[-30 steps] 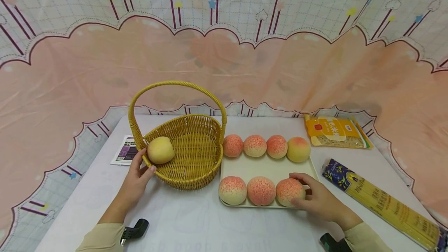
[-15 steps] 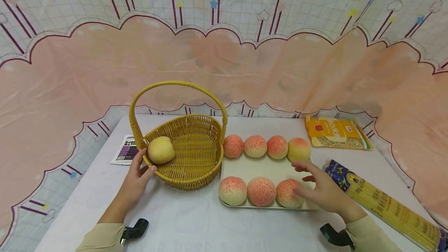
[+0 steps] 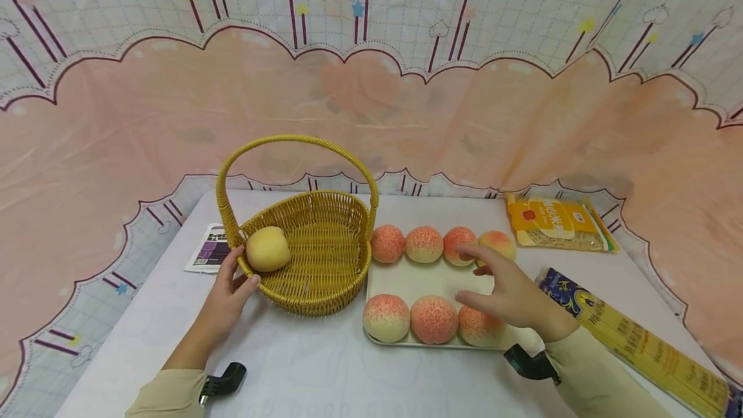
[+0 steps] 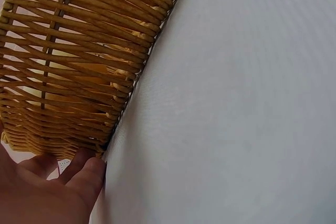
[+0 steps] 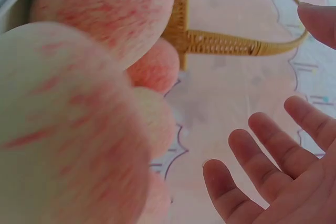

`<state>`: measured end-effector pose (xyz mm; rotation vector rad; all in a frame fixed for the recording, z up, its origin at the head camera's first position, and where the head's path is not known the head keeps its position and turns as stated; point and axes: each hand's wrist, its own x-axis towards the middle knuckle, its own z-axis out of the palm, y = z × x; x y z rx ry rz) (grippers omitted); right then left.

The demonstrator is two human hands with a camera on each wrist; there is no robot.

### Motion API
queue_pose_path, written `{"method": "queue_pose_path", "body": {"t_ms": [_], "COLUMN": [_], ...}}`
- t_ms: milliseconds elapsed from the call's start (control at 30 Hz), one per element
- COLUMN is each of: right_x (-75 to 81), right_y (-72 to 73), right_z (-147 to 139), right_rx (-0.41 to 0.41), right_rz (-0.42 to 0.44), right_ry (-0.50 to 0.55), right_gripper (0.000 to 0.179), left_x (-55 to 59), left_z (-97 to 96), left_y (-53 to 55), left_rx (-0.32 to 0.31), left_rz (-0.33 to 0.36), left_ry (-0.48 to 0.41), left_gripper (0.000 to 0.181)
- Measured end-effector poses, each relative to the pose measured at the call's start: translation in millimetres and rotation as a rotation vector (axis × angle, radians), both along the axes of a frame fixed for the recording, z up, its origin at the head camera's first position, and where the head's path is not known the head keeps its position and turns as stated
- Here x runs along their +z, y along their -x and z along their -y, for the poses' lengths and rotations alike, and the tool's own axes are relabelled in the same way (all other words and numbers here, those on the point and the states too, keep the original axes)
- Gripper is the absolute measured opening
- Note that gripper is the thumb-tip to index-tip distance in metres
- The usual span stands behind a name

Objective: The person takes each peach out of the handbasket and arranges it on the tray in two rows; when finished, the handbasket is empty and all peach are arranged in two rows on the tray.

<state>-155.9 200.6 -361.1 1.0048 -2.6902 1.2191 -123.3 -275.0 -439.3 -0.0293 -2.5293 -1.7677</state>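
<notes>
My left hand point(image 3: 225, 295) holds the near left rim of a yellow wicker basket point(image 3: 313, 257); in the left wrist view its fingers point(image 4: 86, 177) touch the woven side. A pale yellow round fruit point(image 3: 268, 249) sits in the basket's left part. To the right, peaches line a cream tray point(image 3: 429, 279) in two rows. My right hand point(image 3: 511, 286) hovers over the tray's right side, fingers spread and holding nothing. Beneath it is the front right peach point(image 3: 477, 329), partly covered. It also partly hides the back right peach point(image 3: 500, 242). In the right wrist view, a peach point(image 5: 73, 129) looms close beside the fingers.
A yellow packet of grain point(image 3: 560, 224) lies at the back right. A long pack of noodles point(image 3: 638, 340) slants along the right side. Behind the basket's left side lies a white and purple packet point(image 3: 209, 251). A patterned cloth point(image 3: 371, 115) hangs behind the table.
My right hand has left the front right peach, its fingers opening, and moved up and left over the tray. My left hand and the basket stay as they were.
</notes>
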Motion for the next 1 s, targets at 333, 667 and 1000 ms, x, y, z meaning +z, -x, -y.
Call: {"method": "queue_pose_path", "body": {"t_ms": [333,667,1000], "right_x": [27.3,45.1,49.4], "right_y": [25.7,51.1,63.3], "right_z": [41,101,158], "right_rx": [0.130,0.293,0.323], "right_rz": [-0.051,-0.086,-0.031], "right_ry": [-0.054,-0.089,-0.217], "right_gripper": [0.066,0.065,0.069], "left_x": [0.8,2.1,1.4], "left_z": [-0.5,-2.1,0.3], "left_y": [-0.6,-1.5,-1.6], "left_rx": [0.000,0.001,-0.001], "left_rz": [-0.008,0.009,-0.010], "left_ry": [-0.016,-0.003,0.007], "left_gripper": [0.070,0.071,0.071]}}
